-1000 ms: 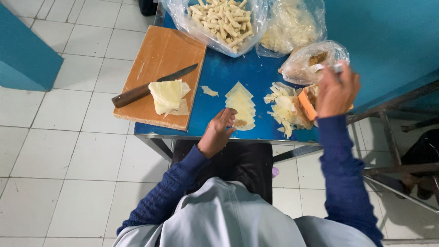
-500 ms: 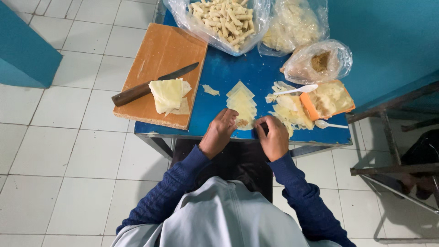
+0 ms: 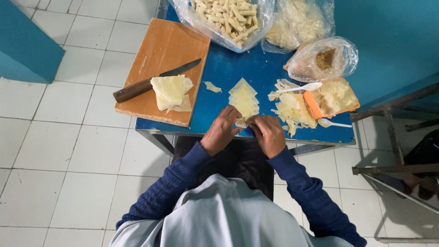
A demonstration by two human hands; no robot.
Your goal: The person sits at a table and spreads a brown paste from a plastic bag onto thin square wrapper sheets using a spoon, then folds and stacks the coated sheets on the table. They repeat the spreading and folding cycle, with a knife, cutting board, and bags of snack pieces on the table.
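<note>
My left hand (image 3: 222,131) and my right hand (image 3: 269,133) meet at the near edge of the blue table (image 3: 219,75). Between their fingertips they pinch a small pale wrapper piece (image 3: 241,122). Just beyond it lies a row of overlapping pale triangular wrappers (image 3: 243,97). To the right sit a heap of wrapper scraps (image 3: 292,110) and an orange tray (image 3: 334,97) with filling. A white spoon (image 3: 302,87) rests across the scraps.
A wooden cutting board (image 3: 160,59) at the table's left carries a knife (image 3: 151,82) and a stack of wrappers (image 3: 170,91). Plastic bags of rolled pieces (image 3: 228,18), wrappers (image 3: 297,27) and brown filling (image 3: 324,59) stand at the back. Another white spoon (image 3: 334,123) lies near the front right.
My right hand came back from the orange tray at the right to the table's near edge. Now it meets my left hand on the wrapper piece.
</note>
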